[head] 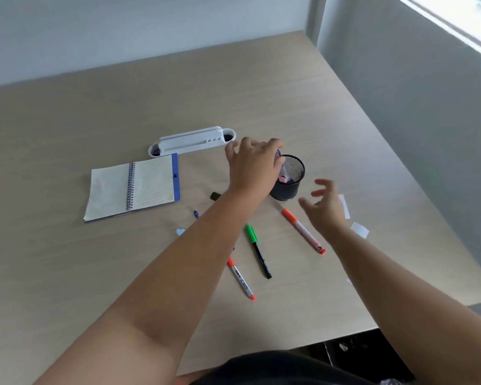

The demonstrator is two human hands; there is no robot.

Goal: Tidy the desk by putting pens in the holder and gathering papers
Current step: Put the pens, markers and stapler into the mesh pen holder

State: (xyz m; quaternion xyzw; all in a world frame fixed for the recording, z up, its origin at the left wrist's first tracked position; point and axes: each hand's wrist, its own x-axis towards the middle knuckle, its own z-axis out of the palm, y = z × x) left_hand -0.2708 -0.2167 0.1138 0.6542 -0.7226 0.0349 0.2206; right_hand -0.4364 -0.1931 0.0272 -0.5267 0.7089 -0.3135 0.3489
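A: While the black mesh holder (288,180) stands mid-table, where's the purple pen (281,162)?
B: Pinched by the left hand (254,165), tip inside the holder.
A: And the right hand (324,204)?
B: Spread wide, empty, above the orange marker (303,231) and near the green marker (257,250).

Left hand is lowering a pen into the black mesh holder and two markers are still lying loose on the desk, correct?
Not quite: the head view shows three markers loose on the desk, not two: orange-capped, green-capped and red-tipped. The left hand is indeed lowering a pen into the black mesh holder.
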